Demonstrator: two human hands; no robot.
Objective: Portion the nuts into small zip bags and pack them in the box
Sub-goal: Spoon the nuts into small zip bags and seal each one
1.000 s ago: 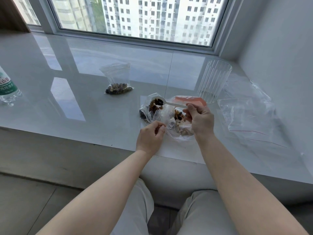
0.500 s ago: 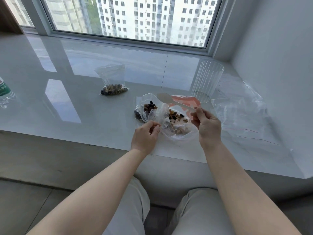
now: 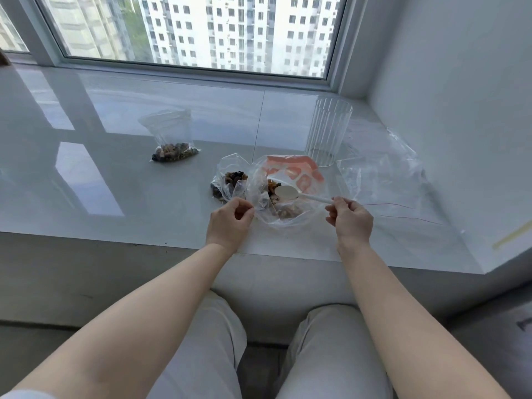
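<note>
Glossy sill [image 3: 115,180]; crinkled clear bag [image 3: 285,217].

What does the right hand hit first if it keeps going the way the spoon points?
The right hand grips a white spoon pointing left. Going straight on, the spoon bowl would meet the nuts in the large open bag first, probably; the small bag lies beyond. Depth is unclear from one view.
</note>
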